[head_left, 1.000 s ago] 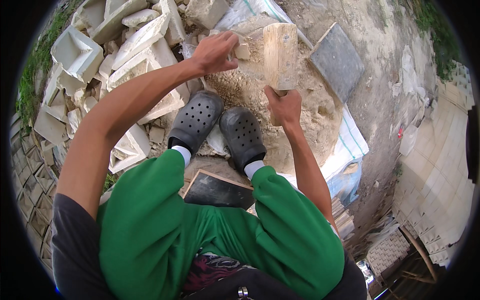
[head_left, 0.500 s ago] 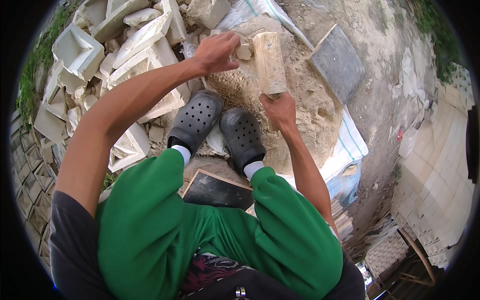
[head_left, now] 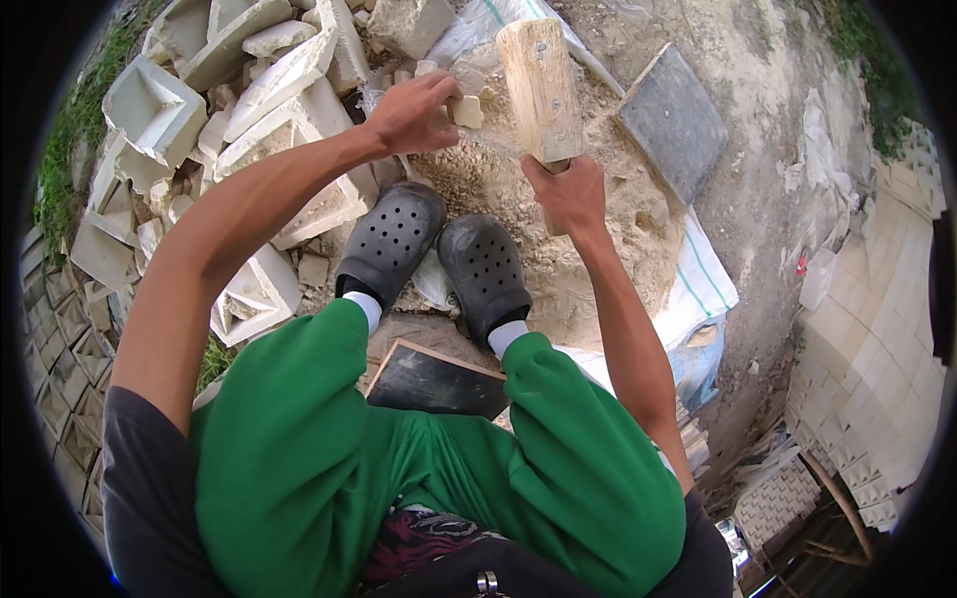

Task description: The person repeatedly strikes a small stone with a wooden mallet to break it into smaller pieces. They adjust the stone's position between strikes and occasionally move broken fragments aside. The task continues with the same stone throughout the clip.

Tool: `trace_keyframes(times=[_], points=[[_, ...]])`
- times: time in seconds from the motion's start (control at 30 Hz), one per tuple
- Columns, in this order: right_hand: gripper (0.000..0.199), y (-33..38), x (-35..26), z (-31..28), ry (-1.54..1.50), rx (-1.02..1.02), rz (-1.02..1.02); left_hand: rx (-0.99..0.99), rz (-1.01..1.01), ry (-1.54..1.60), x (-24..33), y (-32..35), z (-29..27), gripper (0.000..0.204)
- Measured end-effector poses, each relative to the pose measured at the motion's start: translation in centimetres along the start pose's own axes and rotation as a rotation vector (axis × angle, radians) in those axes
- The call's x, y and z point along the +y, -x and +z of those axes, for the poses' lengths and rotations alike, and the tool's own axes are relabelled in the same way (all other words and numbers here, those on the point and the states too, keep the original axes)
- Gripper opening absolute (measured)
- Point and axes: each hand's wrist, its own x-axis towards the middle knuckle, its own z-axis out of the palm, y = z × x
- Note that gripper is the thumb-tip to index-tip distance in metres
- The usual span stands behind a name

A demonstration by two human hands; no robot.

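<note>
Seated over a mound of pale rubble (head_left: 558, 219), your right hand (head_left: 568, 194) is closed round the handle of a wooden mallet (head_left: 541, 88), its long head raised and pointing away from you. Just left of that head, your left hand (head_left: 411, 112) pinches a small stone chunk (head_left: 467, 110) against the mound. A white woven sack (head_left: 698, 289) lies spread under the rubble; broken moulded blocks (head_left: 269, 120) are piled to your left.

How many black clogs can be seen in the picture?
2. The left clog and the right clog stand side by side on the sandy rubble, below both hands; none seem hidden.
</note>
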Motion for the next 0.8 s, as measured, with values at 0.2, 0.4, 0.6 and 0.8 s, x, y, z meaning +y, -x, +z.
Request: trace_keyframes(times=[0.2,0.4,0.6,0.8], points=[[0.042,-1.0,2.3,1.1,0.097,-0.010,0.108,0.039,-0.061,0.027,-0.6,0.2,-0.4,0.043],[0.050,1.3,0.8,-1.6,-0.057,0.003,0.184,0.037,-0.055,0.027,-0.6,0.2,-0.4,0.044],[0.052,1.5,-0.3,0.0,-0.112,0.035,0.049,0.045,-0.094,0.017,0.9,-1.0,0.0,0.048],[0.041,1.2,1.9,-0.3,-0.137,0.069,0.172,-0.013,-0.008,0.042,1.7,-2.8,0.5,0.049]])
